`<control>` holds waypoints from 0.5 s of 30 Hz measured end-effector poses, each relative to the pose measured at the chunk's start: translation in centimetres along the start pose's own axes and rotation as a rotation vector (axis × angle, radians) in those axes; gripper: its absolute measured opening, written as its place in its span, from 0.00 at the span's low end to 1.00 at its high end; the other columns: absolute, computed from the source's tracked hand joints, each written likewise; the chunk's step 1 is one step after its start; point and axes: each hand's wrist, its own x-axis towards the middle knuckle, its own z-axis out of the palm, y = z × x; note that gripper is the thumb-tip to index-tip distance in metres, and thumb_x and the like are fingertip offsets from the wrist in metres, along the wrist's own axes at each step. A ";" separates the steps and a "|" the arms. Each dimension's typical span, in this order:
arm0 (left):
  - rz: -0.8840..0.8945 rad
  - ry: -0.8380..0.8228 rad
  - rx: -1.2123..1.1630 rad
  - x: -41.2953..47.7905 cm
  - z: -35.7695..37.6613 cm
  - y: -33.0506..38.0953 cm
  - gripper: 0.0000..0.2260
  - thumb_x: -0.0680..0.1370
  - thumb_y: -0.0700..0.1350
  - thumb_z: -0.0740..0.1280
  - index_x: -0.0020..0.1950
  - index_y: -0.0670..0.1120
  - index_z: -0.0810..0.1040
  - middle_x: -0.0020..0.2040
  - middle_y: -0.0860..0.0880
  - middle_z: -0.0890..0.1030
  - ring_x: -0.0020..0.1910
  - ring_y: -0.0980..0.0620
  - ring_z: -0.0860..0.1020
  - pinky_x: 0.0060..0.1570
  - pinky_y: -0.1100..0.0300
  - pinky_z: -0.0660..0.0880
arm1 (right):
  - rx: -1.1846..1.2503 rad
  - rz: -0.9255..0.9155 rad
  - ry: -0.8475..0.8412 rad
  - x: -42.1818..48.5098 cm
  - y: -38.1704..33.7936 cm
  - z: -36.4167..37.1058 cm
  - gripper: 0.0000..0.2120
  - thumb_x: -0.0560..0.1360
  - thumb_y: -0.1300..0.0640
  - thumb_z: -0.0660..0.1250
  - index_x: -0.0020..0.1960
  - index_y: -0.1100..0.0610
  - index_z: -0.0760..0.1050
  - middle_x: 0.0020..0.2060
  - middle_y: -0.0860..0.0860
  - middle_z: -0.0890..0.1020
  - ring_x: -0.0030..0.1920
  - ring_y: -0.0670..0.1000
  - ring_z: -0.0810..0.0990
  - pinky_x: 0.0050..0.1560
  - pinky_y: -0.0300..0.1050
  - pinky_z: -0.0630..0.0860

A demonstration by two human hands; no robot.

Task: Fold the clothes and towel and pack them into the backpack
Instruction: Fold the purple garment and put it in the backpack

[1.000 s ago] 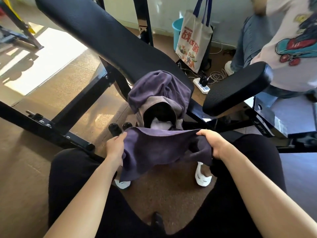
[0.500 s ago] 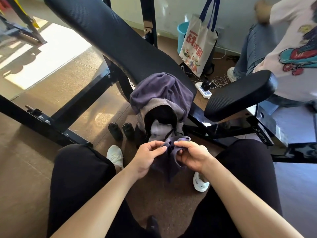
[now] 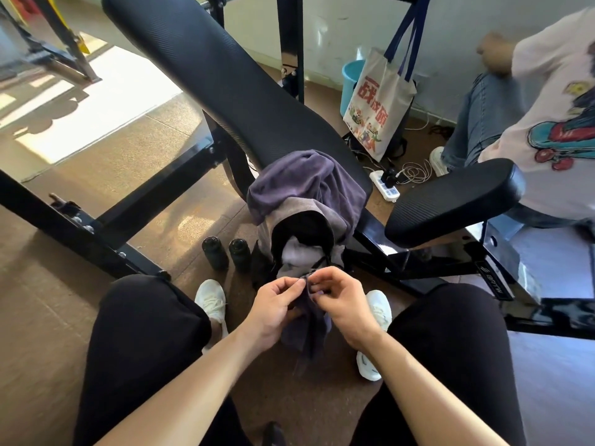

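A dark purple towel (image 3: 307,333) hangs folded in half between my knees. My left hand (image 3: 273,309) and my right hand (image 3: 341,304) pinch its top corners together, fingertips almost touching. Just beyond my hands stands an open backpack (image 3: 299,233), black inside, with a pale grey garment (image 3: 297,257) showing in its mouth. Another purple cloth (image 3: 306,181) is draped over the backpack's top, against the slanted bench pad.
A black weight bench (image 3: 225,82) slants up behind the backpack, its seat pad (image 3: 450,201) at right. Two black bottles (image 3: 227,252) stand on the floor to the left. A tote bag (image 3: 376,104), a power strip (image 3: 384,186) and a seated person (image 3: 531,101) are at right.
My hands came together from a wide spread, folding the towel in half so it now hangs narrow. They then rose slightly toward the backpack's mouth.
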 end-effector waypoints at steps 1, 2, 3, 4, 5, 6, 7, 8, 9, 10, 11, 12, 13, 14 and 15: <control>-0.001 -0.005 -0.008 0.0 0.0 0.0 0.06 0.81 0.39 0.67 0.51 0.40 0.83 0.44 0.42 0.85 0.43 0.49 0.84 0.38 0.58 0.80 | -0.079 -0.054 -0.024 0.0 0.1 0.0 0.20 0.70 0.78 0.66 0.53 0.57 0.82 0.48 0.51 0.84 0.49 0.48 0.83 0.51 0.45 0.82; -0.003 -0.011 -0.017 0.0 -0.1 0.0 0.06 0.82 0.39 0.66 0.51 0.40 0.83 0.45 0.41 0.85 0.42 0.49 0.84 0.38 0.59 0.80 | -0.139 -0.098 -0.048 0.1 0.2 0.0 0.21 0.70 0.77 0.67 0.54 0.56 0.83 0.51 0.51 0.82 0.50 0.49 0.83 0.51 0.45 0.82; -0.005 -0.022 -0.024 0.0 -0.1 -0.1 0.07 0.82 0.39 0.65 0.51 0.40 0.83 0.46 0.41 0.85 0.42 0.49 0.85 0.37 0.59 0.80 | -0.186 -0.136 -0.072 0.1 0.2 0.0 0.22 0.70 0.76 0.68 0.55 0.55 0.83 0.54 0.51 0.80 0.51 0.50 0.82 0.52 0.45 0.82; -0.010 -0.035 -0.032 0.0 -0.1 -0.1 0.07 0.82 0.39 0.65 0.53 0.39 0.83 0.47 0.41 0.85 0.42 0.49 0.85 0.37 0.60 0.80 | -0.231 -0.167 -0.090 0.1 0.1 0.0 0.21 0.70 0.74 0.71 0.56 0.53 0.84 0.56 0.50 0.78 0.52 0.50 0.81 0.51 0.42 0.82; -0.017 -0.056 -0.054 0.0 -0.2 -0.1 0.07 0.81 0.39 0.66 0.54 0.38 0.82 0.48 0.40 0.85 0.43 0.48 0.85 0.38 0.60 0.80 | -0.278 -0.192 -0.103 0.1 0.1 -0.1 0.19 0.70 0.70 0.74 0.55 0.51 0.84 0.57 0.50 0.76 0.52 0.49 0.81 0.51 0.40 0.80; -0.026 -0.086 -0.088 0.0 -0.1 -0.1 0.09 0.80 0.39 0.67 0.57 0.37 0.82 0.50 0.39 0.85 0.46 0.47 0.85 0.42 0.58 0.81 | -0.327 -0.213 -0.104 0.1 0.0 -0.2 0.17 0.70 0.67 0.77 0.54 0.50 0.84 0.58 0.49 0.75 0.53 0.47 0.80 0.51 0.37 0.79; -0.039 -0.116 -0.118 0.1 -0.1 -0.1 0.11 0.79 0.39 0.67 0.59 0.36 0.81 0.51 0.38 0.85 0.48 0.45 0.84 0.45 0.56 0.81 | -0.364 -0.233 -0.096 0.1 -0.1 -0.3 0.15 0.69 0.64 0.78 0.52 0.50 0.85 0.59 0.49 0.74 0.54 0.46 0.80 0.50 0.35 0.78; -0.052 -0.142 -0.137 0.1 -0.1 0.0 0.12 0.78 0.38 0.68 0.59 0.36 0.81 0.52 0.37 0.85 0.49 0.44 0.84 0.47 0.55 0.81 | -0.383 -0.253 -0.080 0.1 -0.2 -0.4 0.12 0.69 0.63 0.79 0.49 0.51 0.85 0.58 0.49 0.74 0.53 0.45 0.79 0.49 0.34 0.77; -0.060 -0.155 -0.144 0.1 0.0 0.0 0.11 0.78 0.36 0.67 0.59 0.36 0.82 0.51 0.37 0.85 0.48 0.44 0.84 0.46 0.56 0.82 | -0.383 -0.270 -0.060 0.1 -0.2 -0.5 0.10 0.69 0.63 0.79 0.47 0.52 0.85 0.58 0.49 0.75 0.51 0.45 0.80 0.48 0.34 0.77; -0.069 -0.157 -0.148 0.1 0.0 0.1 0.09 0.79 0.34 0.66 0.57 0.37 0.83 0.50 0.37 0.85 0.46 0.45 0.84 0.44 0.57 0.82 | -0.377 -0.284 -0.040 0.1 -0.2 -0.5 0.09 0.69 0.63 0.80 0.45 0.53 0.84 0.56 0.49 0.76 0.49 0.45 0.80 0.47 0.33 0.76; -0.073 -0.158 -0.147 0.2 0.0 0.1 0.10 0.79 0.32 0.65 0.54 0.38 0.85 0.49 0.37 0.85 0.45 0.46 0.85 0.42 0.58 0.82 | -0.372 -0.296 -0.024 0.1 -0.2 -0.6 0.08 0.68 0.63 0.80 0.42 0.53 0.84 0.55 0.49 0.77 0.47 0.46 0.80 0.46 0.34 0.76; -0.078 -0.158 -0.143 0.2 0.0 0.2 0.11 0.79 0.31 0.64 0.52 0.39 0.86 0.48 0.37 0.85 0.44 0.47 0.85 0.41 0.58 0.82 | -0.376 -0.307 -0.017 0.1 -0.1 -0.6 0.07 0.68 0.62 0.80 0.41 0.53 0.83 0.54 0.49 0.78 0.46 0.46 0.81 0.46 0.34 0.76; -0.081 -0.161 -0.137 0.2 0.0 0.3 0.12 0.80 0.31 0.64 0.51 0.41 0.87 0.48 0.38 0.85 0.43 0.47 0.85 0.40 0.59 0.81 | -0.386 -0.317 -0.018 0.2 -0.2 -0.7 0.07 0.69 0.61 0.80 0.41 0.53 0.83 0.53 0.49 0.79 0.46 0.47 0.81 0.46 0.36 0.77; -0.085 -0.161 -0.134 0.1 0.1 0.4 0.13 0.80 0.31 0.64 0.50 0.41 0.87 0.48 0.38 0.85 0.43 0.48 0.85 0.39 0.59 0.81 | -0.401 -0.326 -0.023 0.2 -0.2 -0.8 0.07 0.69 0.61 0.80 0.41 0.53 0.83 0.52 0.48 0.79 0.47 0.47 0.81 0.47 0.37 0.77; -0.088 -0.157 -0.131 0.1 0.0 0.5 0.13 0.80 0.31 0.64 0.50 0.42 0.87 0.48 0.39 0.85 0.43 0.48 0.85 0.39 0.59 0.81 | -0.412 -0.335 -0.038 0.3 -0.2 -0.9 0.06 0.70 0.61 0.79 0.42 0.53 0.83 0.52 0.47 0.79 0.49 0.46 0.81 0.47 0.38 0.78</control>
